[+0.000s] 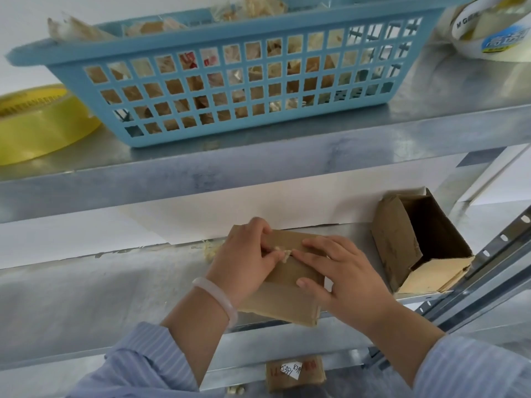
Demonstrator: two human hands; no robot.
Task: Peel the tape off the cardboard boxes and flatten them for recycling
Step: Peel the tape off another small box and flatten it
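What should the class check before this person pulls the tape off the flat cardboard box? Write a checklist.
1. The left hand pinches the tape scrap: ok.
2. The right hand presses the flattened box down: ok.
3. The blue basket has room for scraps: ok, its right end looks unfilled.
4. The flattened box's underside is free of tape: cannot tell.
5. The open box on the right is flattened: not ok, it lies open.
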